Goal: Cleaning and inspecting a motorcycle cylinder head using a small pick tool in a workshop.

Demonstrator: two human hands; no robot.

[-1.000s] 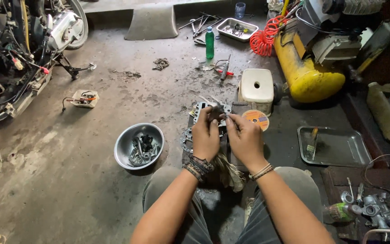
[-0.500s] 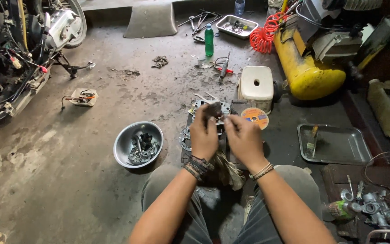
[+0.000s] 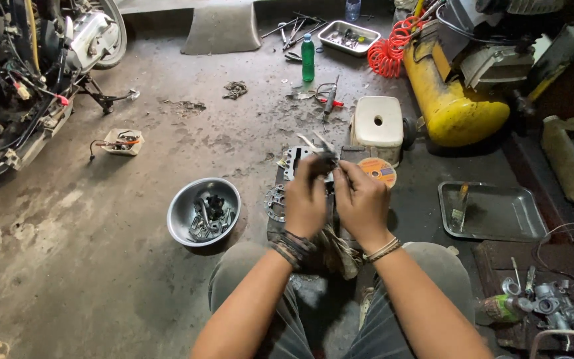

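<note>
I take the steel bowl (image 3: 204,211) on the concrete floor (image 3: 101,266) as my landmark. It sits at the left of my view and holds a heap of dark bolts and small metal fittings.

Just right of the bowl, and a little above it in the view, my left hand (image 3: 305,203) is curled with its fingers closed on a small dark metal part (image 3: 327,159), which sits right at the fingertips. My right hand (image 3: 363,205) meets it from the other side, fingers pinched on the same part, so the two hands touch over it. How the part is shaped I cannot tell; it is too small and half hidden by the fingertips. Under the hands, right of the bowl, a dark mat (image 3: 275,219) carries a flat gasket-like ring.

Further right of the bowl and beyond the hands stands a white plastic canister (image 3: 377,126), with a round orange-labelled tin (image 3: 377,172) just in front of it.

Well right of the bowl lies a shallow metal tray (image 3: 499,213) with one small brush-like tool in it. Far beyond the bowl, near the top of the view, a smaller tray (image 3: 350,36) holds loose small parts.
</note>
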